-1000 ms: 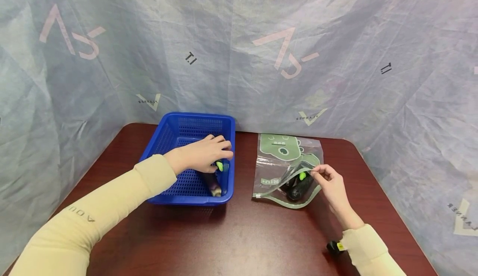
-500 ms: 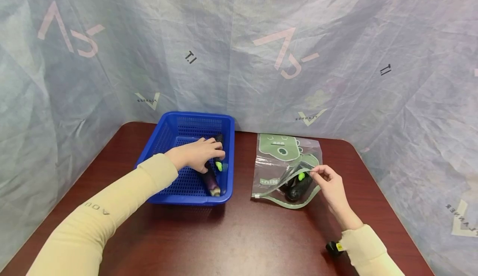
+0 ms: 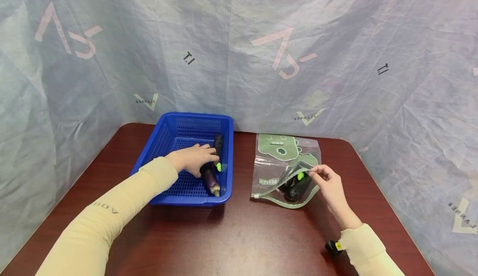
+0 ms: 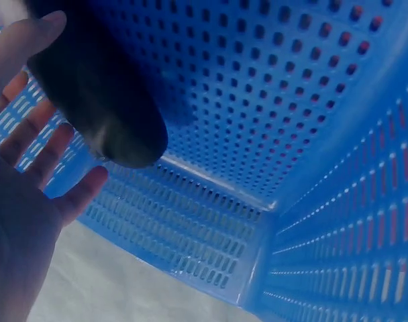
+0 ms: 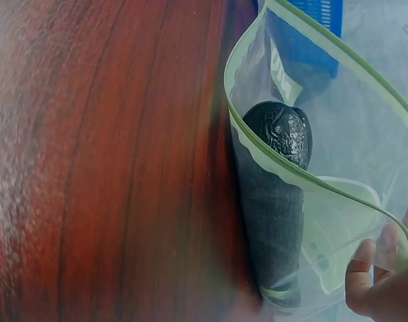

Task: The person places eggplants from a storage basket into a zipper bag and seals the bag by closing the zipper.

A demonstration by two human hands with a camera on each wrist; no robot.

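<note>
In the blue basket (image 3: 229, 159), my left hand (image 3: 196, 159) reaches over a purple eggplant (image 3: 210, 180). The left wrist view shows the thumb lying over the eggplant (image 4: 110, 100), with the other fingers spread and fairly straight along its far side. Beside it in the basket lies a dark, bumpy vegetable (image 3: 218, 145) with a bright green tip. My right hand (image 3: 330, 184) pinches the upper rim of a clear zip bag (image 3: 263, 168), holding its mouth apart. Inside the bag are dark vegetables (image 5: 268, 215), one bright green at an end.
A dark red wooden table (image 3: 239, 238) bears everything. Near the right sleeve sits a small black object (image 3: 331, 247) with a yellow tag. Printed grey cloth (image 3: 231, 60) hangs behind and along both sides.
My left hand has shifted left and toward me, from the bumpy vegetable onto the eggplant. The bumpy vegetable is now uncovered. My right hand keeps its pinch on the bag.
</note>
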